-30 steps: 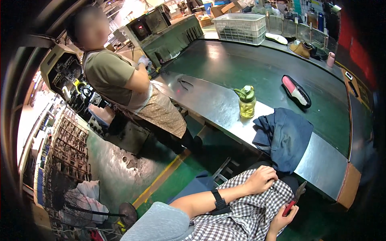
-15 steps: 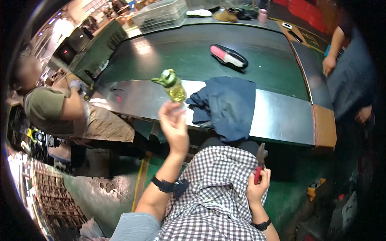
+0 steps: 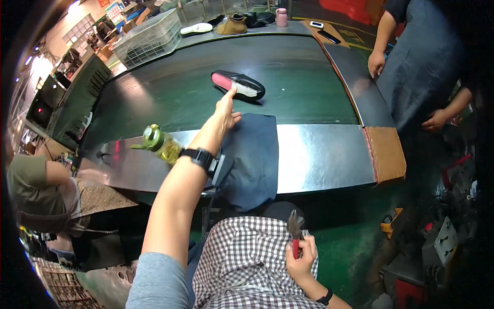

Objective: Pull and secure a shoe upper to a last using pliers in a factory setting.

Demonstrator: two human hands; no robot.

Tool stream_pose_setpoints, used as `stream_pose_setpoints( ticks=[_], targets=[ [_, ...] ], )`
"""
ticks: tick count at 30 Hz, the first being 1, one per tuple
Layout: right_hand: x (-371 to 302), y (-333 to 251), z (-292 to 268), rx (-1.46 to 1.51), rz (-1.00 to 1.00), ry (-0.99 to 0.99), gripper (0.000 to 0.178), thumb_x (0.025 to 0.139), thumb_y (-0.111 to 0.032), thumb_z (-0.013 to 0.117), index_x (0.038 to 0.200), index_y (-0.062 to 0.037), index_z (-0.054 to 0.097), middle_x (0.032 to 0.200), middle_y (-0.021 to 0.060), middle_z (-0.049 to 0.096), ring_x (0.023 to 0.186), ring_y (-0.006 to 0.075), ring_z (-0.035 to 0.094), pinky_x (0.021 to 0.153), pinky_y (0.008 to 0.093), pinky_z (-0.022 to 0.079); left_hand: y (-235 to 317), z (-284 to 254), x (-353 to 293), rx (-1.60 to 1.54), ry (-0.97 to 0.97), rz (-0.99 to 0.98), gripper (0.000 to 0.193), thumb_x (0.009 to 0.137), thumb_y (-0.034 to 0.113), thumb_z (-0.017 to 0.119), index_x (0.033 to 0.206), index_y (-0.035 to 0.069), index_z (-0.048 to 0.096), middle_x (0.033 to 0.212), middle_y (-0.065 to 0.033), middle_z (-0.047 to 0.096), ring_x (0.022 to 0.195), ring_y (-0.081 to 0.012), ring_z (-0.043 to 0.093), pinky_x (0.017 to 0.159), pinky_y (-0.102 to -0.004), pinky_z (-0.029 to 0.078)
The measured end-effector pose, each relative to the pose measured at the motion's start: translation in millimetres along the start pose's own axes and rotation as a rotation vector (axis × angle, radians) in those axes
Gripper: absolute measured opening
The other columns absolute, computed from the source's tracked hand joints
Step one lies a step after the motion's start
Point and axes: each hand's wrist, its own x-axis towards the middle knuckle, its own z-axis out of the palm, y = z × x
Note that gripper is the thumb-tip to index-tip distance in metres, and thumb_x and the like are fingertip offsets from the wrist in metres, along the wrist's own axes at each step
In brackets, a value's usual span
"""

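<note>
My left hand (image 3: 225,114) reaches far forward with fingers stretched out, their tips at the near side of a black shoe (image 3: 249,85) with pink and white areas. Whether the fingertips touch it, I cannot tell. The shoe lies on a green conveyor belt (image 3: 170,103). Below that forearm, a dark blue cloth (image 3: 252,165) drapes over the metal table edge. A green-lidded clear bottle (image 3: 165,147) stands left of my left wrist. My right hand (image 3: 301,260), low over my checked apron, is closed around red-handled pliers (image 3: 294,226), jaws up.
A grey plastic crate (image 3: 149,44), a white shoe part (image 3: 196,29), a brown shoe (image 3: 232,24) and a pink bottle (image 3: 281,17) line the far edge. One person in an apron (image 3: 422,62) stands at the right, another in a green shirt (image 3: 33,177) at the left.
My left hand has let go of the green bottle, now on the metal edge, and moved forward to the shoe. The view has shifted right. My right hand still holds the pliers.
</note>
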Motion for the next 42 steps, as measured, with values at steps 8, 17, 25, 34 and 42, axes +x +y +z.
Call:
stream_pose_setpoints(
  ticks=[8, 17, 25, 34, 42],
  targets=[
    [9.4, 3.3, 0.5, 0.018, 0.018, 0.003, 0.021, 0.072, 0.001, 0.07, 0.077, -0.0041, 0.051, 0.087, 0.0153, 0.055, 0.073, 0.0297, 0.054, 0.064, 0.0394, 0.041, 14.8, 52.6, 124.4, 0.107, 0.47, 0.067, 0.151, 0.061, 0.068, 0.086, 0.156, 0.003, -0.012, 0.161, -0.0262, 0.016, 0.142, -0.0517, 0.028, 0.109, -0.0663, 0.034],
    [24.4, 8.3, 0.7, 0.057, -0.12, 0.103, 0.013, 0.079, 0.001, 0.069, 0.084, -0.002, 0.058, 0.086, 0.0173, 0.06, 0.068, 0.0287, 0.057, 0.059, 0.0372, 0.046, 9.9, 104.9, 161.6, 0.233, 0.615, 0.033, 0.132, 0.062, 0.045, 0.087, 0.156, 0.01, 0.001, 0.135, -0.0221, 0.051, 0.114, -0.0373, 0.058, 0.093, -0.054, 0.047],
    [13.7, -9.9, 12.3, 0.061, -0.021, 0.141, 0.02, 0.076, -0.002, 0.078, 0.086, -0.0057, 0.062, 0.086, 0.0107, 0.062, 0.062, 0.0246, 0.058, 0.052, 0.0363, 0.044, 39.0, -23.8, 145.9, -0.12, -0.368, -0.236, 0.065, 0.069, 0.059, 0.074, 0.117, 0.017, 0.059, 0.111, -0.0079, 0.062, 0.098, -0.0274, 0.061, 0.082, -0.0515, 0.047],
    [1.0, 5.4, 10.6, 0.234, 0.194, 0.108, 0.019, 0.086, -0.013, 0.075, 0.086, -0.004, 0.058, 0.082, 0.0077, 0.055, 0.069, 0.0199, 0.055, 0.067, 0.0302, 0.045, -29.6, -48.1, -162.7, -0.373, -0.816, 0.013, 0.07, 0.08, 0.047, 0.065, 0.133, 0.001, 0.056, 0.115, -0.0207, 0.067, 0.095, -0.041, 0.069, 0.088, -0.0629, 0.055],
    [4.6, -45.7, -6.5, 0.922, 0.284, 0.112, 0.014, 0.099, -0.01, 0.057, 0.093, -0.0068, 0.045, 0.085, 0.0037, 0.055, 0.069, 0.009, 0.054, 0.063, 0.0249, 0.048, -133.1, -124.4, -340.9, -0.032, -0.43, 0.343, 0.092, 0.067, 0.037, 0.076, 0.145, 0.003, 0.038, 0.126, -0.017, 0.059, 0.108, -0.0306, 0.064, 0.091, -0.042, 0.055]
  ],
)
